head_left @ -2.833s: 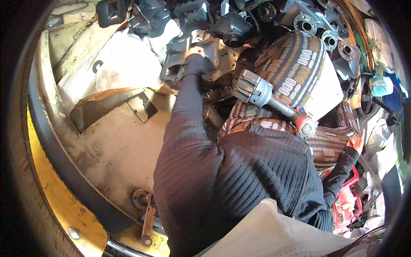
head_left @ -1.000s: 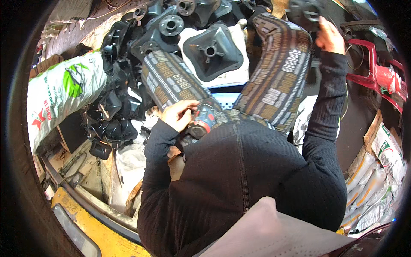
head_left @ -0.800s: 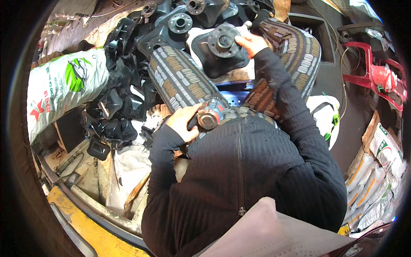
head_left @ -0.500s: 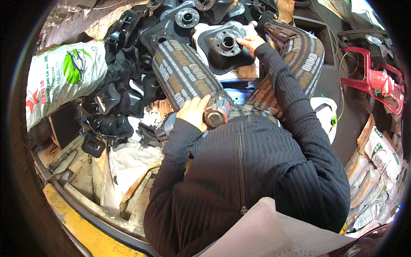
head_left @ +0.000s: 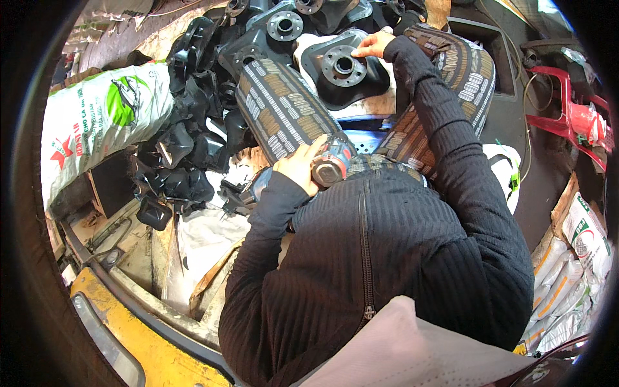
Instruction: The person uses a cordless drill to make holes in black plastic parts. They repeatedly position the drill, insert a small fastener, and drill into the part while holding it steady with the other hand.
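A black moulded part (head_left: 324,94) with a round metal flange (head_left: 354,80) lies on a pale sheet between my knees. My right hand (head_left: 376,45) reaches to the flange's far right rim, thumb and fingers closed together there. Whatever they may hold is too small to make out. In my left hand (head_left: 298,169) is a cordless drill (head_left: 333,162), resting across my lap near the left thigh. Its head points right, and its battery end sits by my left wrist. Another flanged part (head_left: 284,26) lies beyond, at the far left.
Several black moulded parts (head_left: 187,138) are heaped to my left, beside a large white sack (head_left: 106,116). A red plastic stool (head_left: 570,116) lies on the right. Packed bags (head_left: 561,277) stand at the lower right, and a yellow metal edge (head_left: 142,342) runs along the lower left.
My right hand has moved slightly away from me along the flange's rim, its fingers drawn closer together. The left hand keeps the drill on my lap. The whole view has shifted a little.
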Motion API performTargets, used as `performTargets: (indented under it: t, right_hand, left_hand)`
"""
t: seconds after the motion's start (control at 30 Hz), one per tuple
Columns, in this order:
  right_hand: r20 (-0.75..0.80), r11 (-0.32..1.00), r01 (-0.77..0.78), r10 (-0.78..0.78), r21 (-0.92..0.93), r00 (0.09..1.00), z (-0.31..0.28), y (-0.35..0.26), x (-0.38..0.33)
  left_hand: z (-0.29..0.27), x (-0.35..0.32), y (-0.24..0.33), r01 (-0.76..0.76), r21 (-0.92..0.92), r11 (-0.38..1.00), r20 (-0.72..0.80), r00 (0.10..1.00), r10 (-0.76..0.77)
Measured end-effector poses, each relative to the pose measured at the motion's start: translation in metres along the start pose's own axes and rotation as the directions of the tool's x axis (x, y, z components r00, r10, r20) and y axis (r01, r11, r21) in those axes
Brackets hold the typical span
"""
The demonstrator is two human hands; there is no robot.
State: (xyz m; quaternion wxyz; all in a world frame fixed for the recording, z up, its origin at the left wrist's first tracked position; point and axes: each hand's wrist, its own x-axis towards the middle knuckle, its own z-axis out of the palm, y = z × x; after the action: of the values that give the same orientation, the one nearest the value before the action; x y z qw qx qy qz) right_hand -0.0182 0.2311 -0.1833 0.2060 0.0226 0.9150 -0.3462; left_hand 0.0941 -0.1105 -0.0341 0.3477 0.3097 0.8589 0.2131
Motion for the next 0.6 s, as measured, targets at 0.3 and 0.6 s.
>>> performTargets:
  t: [0.3, 0.6]
  right_hand:
    - [0.056, -0.454, -0.132, -0.178, 0.881, 0.982, 0.014, -0.048, -0.118]
    - [0.086, -0.709, -0.130, -0.098, 0.693, 0.991, 0.035, -0.087, -0.134]
  left_hand:
    - [-0.071, -0.026, 0.007, -0.260, -0.316, 0.912, -0.413, 0.903, 0.115]
    - [-0.071, 0.006, 0.046, -0.311, 0.357, 0.881, -0.267, 0.870, 0.415]
